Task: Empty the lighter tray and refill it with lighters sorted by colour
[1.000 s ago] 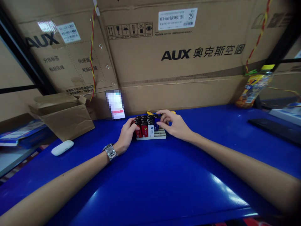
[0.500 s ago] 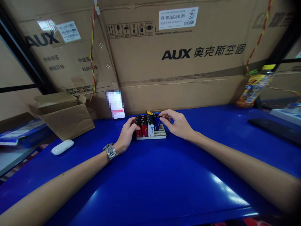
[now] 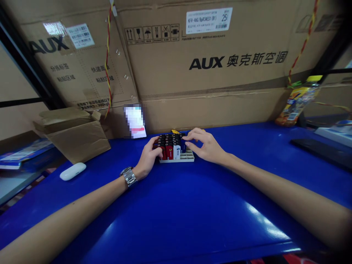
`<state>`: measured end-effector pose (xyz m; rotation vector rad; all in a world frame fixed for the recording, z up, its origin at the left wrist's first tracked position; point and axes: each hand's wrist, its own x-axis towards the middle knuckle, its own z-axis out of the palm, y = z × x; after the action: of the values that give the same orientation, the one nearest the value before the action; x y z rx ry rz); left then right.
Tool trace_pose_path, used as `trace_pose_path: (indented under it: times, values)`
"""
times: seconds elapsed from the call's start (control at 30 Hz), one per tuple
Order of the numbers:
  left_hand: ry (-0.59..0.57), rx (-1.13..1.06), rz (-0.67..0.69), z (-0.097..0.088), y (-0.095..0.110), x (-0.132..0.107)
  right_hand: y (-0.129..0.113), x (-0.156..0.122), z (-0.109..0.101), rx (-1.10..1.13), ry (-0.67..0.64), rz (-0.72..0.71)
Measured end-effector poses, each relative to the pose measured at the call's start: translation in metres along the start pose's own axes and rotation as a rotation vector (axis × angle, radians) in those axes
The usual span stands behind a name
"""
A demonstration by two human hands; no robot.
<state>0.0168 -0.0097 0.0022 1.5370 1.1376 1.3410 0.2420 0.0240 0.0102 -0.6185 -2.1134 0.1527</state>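
- A cream plastic rack [image 3: 180,157] sat on the surface, directly ahead of the person and between both hands, packed upright with disposable lighters [image 3: 169,146].
- The lighters had black tops; the front row showed red bodies, one white body and a blue one near the right end.
- A small yellow piece [image 3: 175,131] showed just behind the rack, too small to identify.
- The left hand [image 3: 148,154] was curled against the rack's left side, its fingers on the red lighters; I could not tell whether it gripped one.
- The right hand [image 3: 205,146] arched over the right side, its fingers [image 3: 189,136] spread across the black tops; no pinch could be made out.
- A steel wristwatch [image 3: 128,177] circled the left wrist.
- The glossy blue surface [image 3: 192,205] carried everything; a white oval case [image 3: 73,171] lay to the left, near an open cardboard box [image 3: 78,137].
- A pixelated white card [image 3: 134,121] stood behind the rack, against a large AUX carton [image 3: 209,110].
- A plastic bottle with a yellow cap [image 3: 298,101] leaned at the far right, beyond a flat black slab [image 3: 319,148].
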Motion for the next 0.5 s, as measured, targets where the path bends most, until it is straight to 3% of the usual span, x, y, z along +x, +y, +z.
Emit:
trace_pose_path:
  times: [0.17, 0.37, 0.5]
  values:
    - [0.016, -0.002, -0.032, 0.0014, 0.0036, -0.0012, -0.0001, -0.0017, -0.0022, 0.043, -0.014, 0.037]
    - [0.008, 0.003, -0.015, 0.0016, 0.0034, -0.0011, 0.0024, -0.0045, -0.0013, 0.05, -0.041, 0.197]
    - [-0.044, 0.015, 0.002, 0.0007, 0.0043, -0.0008, 0.0095, -0.0071, -0.0013, 0.097, -0.206, 0.25]
